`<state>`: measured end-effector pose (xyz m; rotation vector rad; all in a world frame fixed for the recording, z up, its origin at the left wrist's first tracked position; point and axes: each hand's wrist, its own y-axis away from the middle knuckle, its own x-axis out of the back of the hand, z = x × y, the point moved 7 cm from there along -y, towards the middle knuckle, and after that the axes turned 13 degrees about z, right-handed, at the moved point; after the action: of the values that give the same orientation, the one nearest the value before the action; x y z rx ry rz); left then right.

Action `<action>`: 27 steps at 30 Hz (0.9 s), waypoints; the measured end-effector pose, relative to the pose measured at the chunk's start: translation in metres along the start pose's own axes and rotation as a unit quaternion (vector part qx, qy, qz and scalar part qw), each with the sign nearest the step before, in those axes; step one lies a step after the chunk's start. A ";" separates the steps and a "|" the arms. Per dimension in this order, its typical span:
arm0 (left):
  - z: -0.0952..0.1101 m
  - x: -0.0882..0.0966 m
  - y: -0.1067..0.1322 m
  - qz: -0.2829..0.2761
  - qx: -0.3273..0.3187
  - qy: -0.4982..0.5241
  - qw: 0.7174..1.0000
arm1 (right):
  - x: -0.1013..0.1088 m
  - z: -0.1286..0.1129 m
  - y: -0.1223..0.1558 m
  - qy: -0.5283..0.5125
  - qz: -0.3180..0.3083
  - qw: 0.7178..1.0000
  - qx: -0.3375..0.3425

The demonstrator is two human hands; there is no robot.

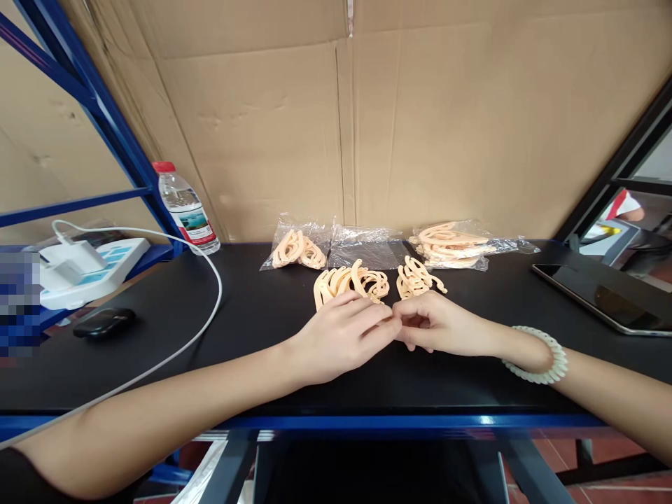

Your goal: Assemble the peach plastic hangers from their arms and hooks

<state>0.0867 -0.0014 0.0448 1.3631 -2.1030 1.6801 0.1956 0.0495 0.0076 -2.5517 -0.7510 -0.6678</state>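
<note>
My left hand [344, 332] and my right hand [433, 323] meet fingertip to fingertip above the black tabletop. Both are closed in a pinch, and whatever lies between the fingers is hidden. Just behind my left hand is a pile of curved, cream-coloured flat pieces with small holes [344, 278]. A smaller heap of similar curved pieces [414, 276] lies right behind my right hand. Farther back, clear plastic bags hold more such pieces: one at the left [298, 250] and a fuller one at the right [451, 245]. Between them rests a flat clear bag [365, 246].
A water bottle [186, 210] stands at the back left. Near it are a white power strip [113, 269] with chargers, a white cable [210, 308] crossing the table, and a black mouse-like object [105, 323]. A dark tablet or phone [609, 297] lies at the right.
</note>
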 end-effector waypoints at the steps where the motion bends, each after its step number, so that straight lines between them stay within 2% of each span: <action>1: -0.001 0.001 0.000 0.004 0.018 0.008 1.000 | 0.000 0.000 0.000 0.003 0.003 1.000 0.000; 3: -0.002 0.008 0.000 0.038 0.051 0.028 0.998 | 0.002 0.002 -0.001 0.007 0.013 1.000 -0.007; 5: 0.005 0.016 -0.001 0.073 0.044 0.049 0.995 | 0.005 0.003 -0.002 0.003 0.030 0.999 -0.017; 6: 0.011 0.018 0.000 0.073 0.035 0.063 0.995 | 0.007 0.003 -0.002 -0.001 0.041 0.999 -0.019; 8: 0.018 0.014 0.003 0.021 0.055 0.116 0.992 | 0.012 0.001 -0.004 -0.012 0.066 0.998 -0.017; 10: 0.015 0.001 0.009 -0.054 0.156 0.199 0.966 | 0.017 -0.001 -0.004 -0.018 0.089 0.996 -0.007; 12: 0.004 -0.013 0.019 -0.094 0.304 0.291 0.902 | 0.019 -0.004 -0.004 -0.019 0.097 0.995 0.004; 14: -0.009 -0.025 0.031 -0.097 0.445 0.368 0.810 | 0.021 -0.007 -0.004 -0.018 0.090 0.996 0.015; 16: -0.021 -0.033 0.040 -0.079 0.544 0.422 0.721 | 0.021 -0.009 -0.003 -0.018 0.077 0.997 0.023; 17: -0.025 -0.036 0.042 -0.065 0.571 0.442 0.689 | 0.020 -0.009 -0.003 -0.019 0.068 0.997 0.023; 19: -0.031 -0.036 0.042 -0.030 0.589 0.484 0.646 | 0.018 -0.008 -0.002 -0.018 0.046 0.999 0.022; 23: -0.031 -0.036 0.039 0.004 0.582 0.558 0.591 | 0.017 -0.007 0.000 -0.008 0.009 1.000 0.016; 25: -0.031 -0.037 0.041 0.008 0.596 0.564 0.572 | 0.023 -0.007 0.000 0.001 -0.009 1.000 0.023; 27: -0.031 -0.039 0.044 0.012 0.616 0.567 0.546 | 0.038 -0.007 -0.003 0.012 0.003 0.999 0.040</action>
<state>0.0663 0.0446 0.0021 -0.1122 -0.0228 2.8496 0.2200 0.0633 0.0345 -2.4682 -0.7466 -0.6524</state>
